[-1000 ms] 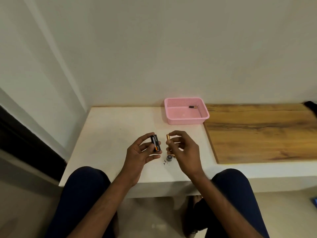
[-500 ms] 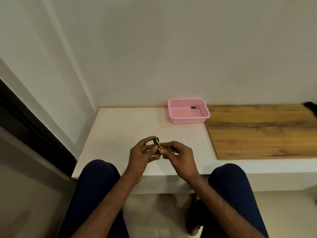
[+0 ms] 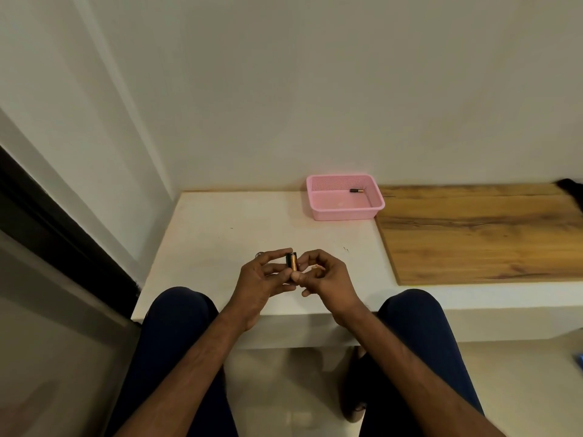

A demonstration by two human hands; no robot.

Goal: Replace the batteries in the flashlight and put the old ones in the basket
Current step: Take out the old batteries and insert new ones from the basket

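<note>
My left hand (image 3: 263, 280) is shut on a small black battery holder (image 3: 288, 259), held upright above the front of the white table (image 3: 220, 234). My right hand (image 3: 328, 279) pinches a copper-and-black battery (image 3: 294, 264) with thumb and forefinger, pressed against the holder's right side. Something orange (image 3: 316, 268) shows inside the right hand's curled fingers; what it is I cannot tell. The pink basket (image 3: 318, 200) stands at the back of the table, with one battery (image 3: 357, 190) lying in its far right corner. A small metal part (image 3: 258, 254) peeks out behind my left fingers.
A wooden board (image 3: 479, 234) covers the table to the right of the basket. A black object (image 3: 571, 188) lies at its far right corner. Walls close off the back and the left. My knees are just under the front edge.
My hands have come together: the right hand brought its battery up against the holder in the left hand. The view has shifted, so the table sits further right.
</note>
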